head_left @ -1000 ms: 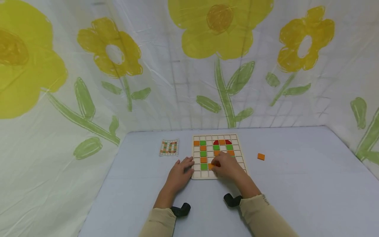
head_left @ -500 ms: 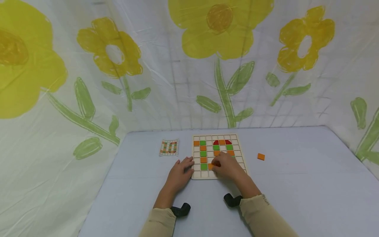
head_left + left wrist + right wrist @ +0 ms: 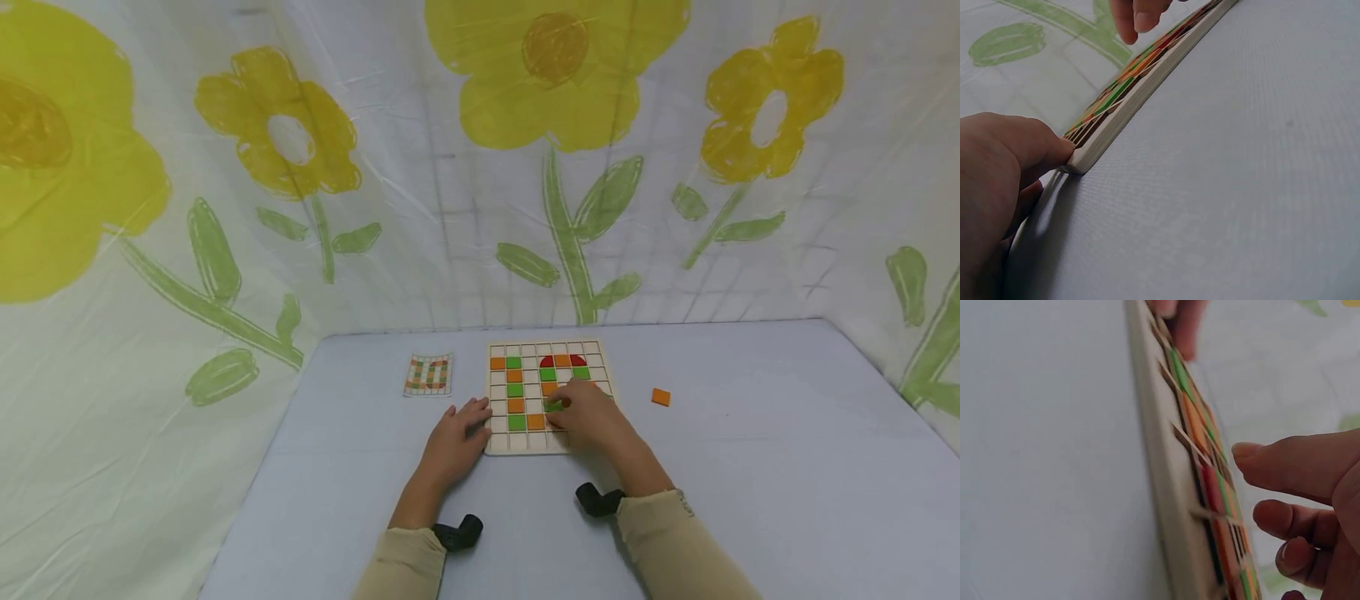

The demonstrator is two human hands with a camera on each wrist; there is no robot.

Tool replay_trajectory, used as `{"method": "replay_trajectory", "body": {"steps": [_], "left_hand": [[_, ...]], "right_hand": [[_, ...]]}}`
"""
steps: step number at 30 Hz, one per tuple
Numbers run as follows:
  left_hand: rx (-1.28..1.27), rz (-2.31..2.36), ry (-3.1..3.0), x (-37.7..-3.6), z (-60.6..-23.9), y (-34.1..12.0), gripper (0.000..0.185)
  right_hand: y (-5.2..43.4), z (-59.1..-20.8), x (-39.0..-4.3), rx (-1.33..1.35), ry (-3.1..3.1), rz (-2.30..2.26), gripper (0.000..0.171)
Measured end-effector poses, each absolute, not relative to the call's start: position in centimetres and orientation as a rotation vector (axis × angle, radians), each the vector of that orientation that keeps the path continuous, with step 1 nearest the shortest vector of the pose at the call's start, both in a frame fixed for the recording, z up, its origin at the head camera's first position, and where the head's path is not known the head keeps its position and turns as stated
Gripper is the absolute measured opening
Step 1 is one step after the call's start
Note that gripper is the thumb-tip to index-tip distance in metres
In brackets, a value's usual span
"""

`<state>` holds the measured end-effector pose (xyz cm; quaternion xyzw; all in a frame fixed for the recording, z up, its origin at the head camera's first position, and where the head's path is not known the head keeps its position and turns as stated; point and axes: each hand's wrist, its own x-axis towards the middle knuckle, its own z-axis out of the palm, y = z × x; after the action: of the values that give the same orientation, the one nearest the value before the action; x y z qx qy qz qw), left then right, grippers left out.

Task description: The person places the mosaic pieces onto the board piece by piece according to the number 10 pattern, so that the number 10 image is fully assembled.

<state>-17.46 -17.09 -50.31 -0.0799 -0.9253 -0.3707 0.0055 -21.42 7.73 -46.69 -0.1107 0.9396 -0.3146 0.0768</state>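
Observation:
A square wooden grid board [image 3: 498, 440] lies on the table with orange, green and red tiles set in its cells. My left hand [image 3: 456, 442] rests at the board's left edge, fingers extended; in the left wrist view the thumb [image 3: 1063, 150] touches the near corner. Above the right half of the board is my right hand [image 3: 592, 421], covering some cells. Its thumb and fingers are apart with nothing between them in the right wrist view. An orange tile [image 3: 536, 422] sits left of its thumb, and a red tile [image 3: 1211, 490] shows near the board's front edge.
One loose orange tile [image 3: 661, 397] lies on the table right of the board. A small card [image 3: 429, 374] printed with a coloured grid lies to its left. The white table [image 3: 765, 467] meets a flower-printed curtain [image 3: 390, 275] at the back.
My right hand has parted from the board's lower cells and shifted slightly right, its fingers spreading. The orange tile by its thumb now shows more fully. The left hand stays put.

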Motion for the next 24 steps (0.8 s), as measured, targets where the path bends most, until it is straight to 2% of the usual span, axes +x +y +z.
{"method": "replay_trajectory", "body": {"steps": [7, 12, 17, 24], "left_hand": [[-0.248, -1.156, -2.898, -17.4, -50.2, -17.0, 0.036], [-0.250, -1.150, -2.904, -17.5, -50.3, -17.1, 0.037], [-0.253, -1.146, -2.902, -17.5, -50.4, -17.1, 0.036], [-0.266, -1.152, -2.890, -17.5, -50.4, -17.1, 0.036]], "right_hand": [[14.8, -46.3, -22.8, -0.081, 2.814, -1.006, 0.037], [19.8, -46.5, -22.5, 0.115, 2.824, -1.016, 0.048], [22.6, -46.8, -21.8, 0.213, 2.763, -1.028, 0.059], [22.9, -47.4, -21.5, 0.221, 2.788, -1.042, 0.050]]}}
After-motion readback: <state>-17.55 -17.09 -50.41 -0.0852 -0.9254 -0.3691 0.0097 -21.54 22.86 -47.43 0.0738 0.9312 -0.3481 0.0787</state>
